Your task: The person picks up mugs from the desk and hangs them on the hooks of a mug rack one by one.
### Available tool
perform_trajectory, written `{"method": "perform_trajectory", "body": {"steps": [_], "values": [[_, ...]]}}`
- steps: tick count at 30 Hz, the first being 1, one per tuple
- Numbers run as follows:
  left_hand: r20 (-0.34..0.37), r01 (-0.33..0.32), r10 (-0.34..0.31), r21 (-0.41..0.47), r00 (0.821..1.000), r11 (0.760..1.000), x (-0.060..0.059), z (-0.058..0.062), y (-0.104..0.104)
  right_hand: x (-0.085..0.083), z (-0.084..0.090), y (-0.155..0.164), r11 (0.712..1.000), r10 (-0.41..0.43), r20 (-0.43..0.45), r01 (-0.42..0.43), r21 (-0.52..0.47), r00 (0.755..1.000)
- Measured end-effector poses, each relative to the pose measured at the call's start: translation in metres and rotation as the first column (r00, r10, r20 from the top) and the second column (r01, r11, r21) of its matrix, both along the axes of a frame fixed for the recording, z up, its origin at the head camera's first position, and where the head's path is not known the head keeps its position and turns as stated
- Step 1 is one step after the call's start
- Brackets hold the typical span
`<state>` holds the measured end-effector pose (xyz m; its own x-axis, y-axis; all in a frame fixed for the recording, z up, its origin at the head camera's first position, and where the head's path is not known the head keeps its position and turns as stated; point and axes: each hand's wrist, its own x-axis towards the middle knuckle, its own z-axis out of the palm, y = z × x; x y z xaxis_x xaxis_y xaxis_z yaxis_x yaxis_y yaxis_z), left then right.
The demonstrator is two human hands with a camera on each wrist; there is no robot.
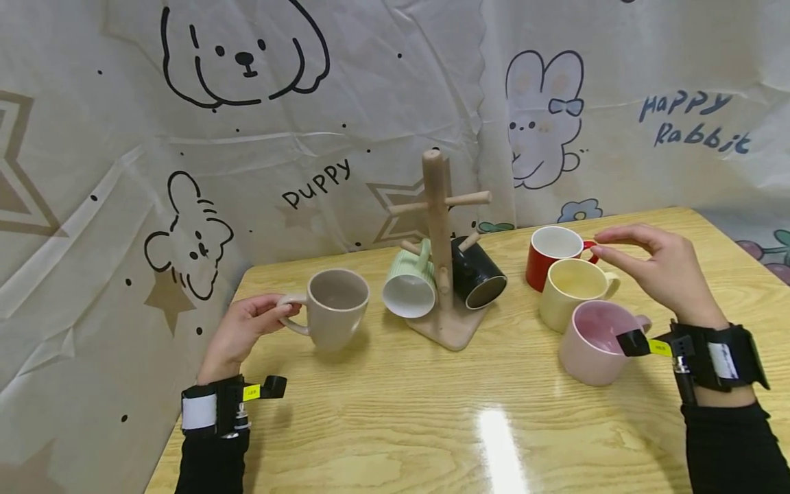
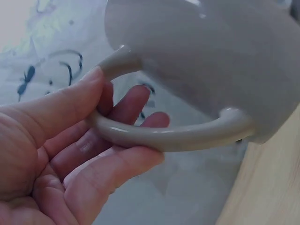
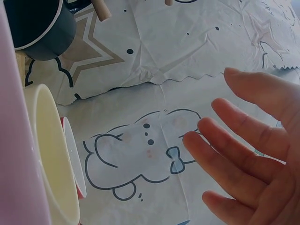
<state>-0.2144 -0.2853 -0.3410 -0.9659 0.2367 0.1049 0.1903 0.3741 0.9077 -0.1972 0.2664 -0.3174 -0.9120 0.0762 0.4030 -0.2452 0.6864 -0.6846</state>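
My left hand (image 1: 247, 326) pinches the handle of a beige-grey mug (image 1: 336, 309), which is upright close over the left part of the table. In the left wrist view the thumb and fingers (image 2: 112, 176) wrap that handle (image 2: 183, 136). My right hand (image 1: 663, 271), fingers spread and relaxed, hovers by the handle of a red mug (image 1: 539, 264) on the right. In front of the red mug stand a yellow mug (image 1: 558, 302) and a pink mug (image 1: 586, 357), in a row. The right wrist view shows the hand's fingers (image 3: 229, 159) with nothing between them.
A wooden mug tree (image 1: 435, 206) stands at the table's middle back. A green mug (image 1: 404, 285) and a black mug (image 1: 475, 274) hang tilted from its lower pegs; bare pegs stick out above. A printed cloth (image 1: 370, 68) hangs behind the wooden table (image 1: 370, 425).
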Motion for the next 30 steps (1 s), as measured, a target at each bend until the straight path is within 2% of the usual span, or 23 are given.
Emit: {"method": "perform_trajectory", "body": {"steps": [5, 11, 17, 22, 27, 30], "values": [[0.034, 0.096, -0.096, -0.005, 0.995, 0.995, 0.015, 0.005, 0.024, 0.002, 0.001, -0.003, 1.000, 0.023, 0.002, -0.023, 0.001, 1.000], [0.120, 0.157, -0.165, 0.073, 0.979, 0.985, 0.029, 0.014, 0.065, 0.004, 0.003, -0.006, 0.999, 0.031, -0.005, -0.031, 0.008, 0.999], [0.143, 0.161, -0.185, 0.159, 0.972, 0.974, 0.040, 0.023, 0.109, 0.004, 0.005, -0.009, 0.999, 0.052, 0.010, -0.052, -0.004, 0.999], [0.131, 0.173, -0.208, 0.240, 0.969, 0.955, 0.044, 0.026, 0.142, 0.004, 0.004, -0.011, 0.998, 0.056, -0.005, -0.056, 0.019, 0.998], [0.125, 0.184, -0.229, 0.297, 0.965, 0.937, 0.045, 0.023, 0.161, 0.003, 0.002, -0.017, 0.998, 0.057, -0.021, -0.056, 0.043, 0.998], [0.170, 0.164, -0.218, 0.285, 0.961, 0.944, 0.047, 0.022, 0.167, 0.004, 0.001, -0.019, 0.997, 0.057, -0.021, -0.056, 0.051, 0.998]]}}
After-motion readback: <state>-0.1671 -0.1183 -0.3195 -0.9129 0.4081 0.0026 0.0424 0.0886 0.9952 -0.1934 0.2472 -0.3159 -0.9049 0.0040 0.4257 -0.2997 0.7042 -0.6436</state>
